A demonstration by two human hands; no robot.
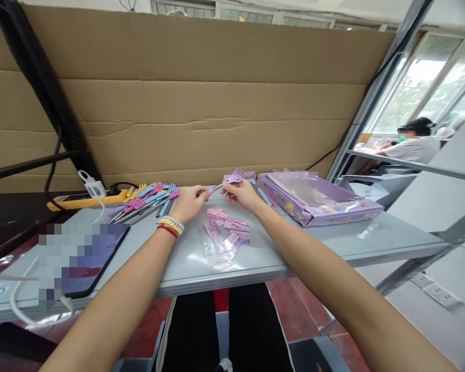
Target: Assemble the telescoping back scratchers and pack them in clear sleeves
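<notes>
Between my two hands is a telescopic back scratcher (236,176) with a purple claw-shaped head and a thin metal shaft. My left hand (191,203) has its fingers closed on the handle end. Close to the claw head, my right hand (241,195) pinches the same scratcher. Left of my hands lies a pile of similar back scratchers (139,204) in pink, blue, purple and yellow. Below my hands are several small pink printed cards (237,225) and crumpled clear plastic bags (219,250).
A purple open box (343,213) with clear film stands at the right. On the left are a tablet (96,261), a white charger (95,187) with cables and a yellow-edged object (108,199). Cardboard (217,103) walls the back. A person (414,147) sits far right.
</notes>
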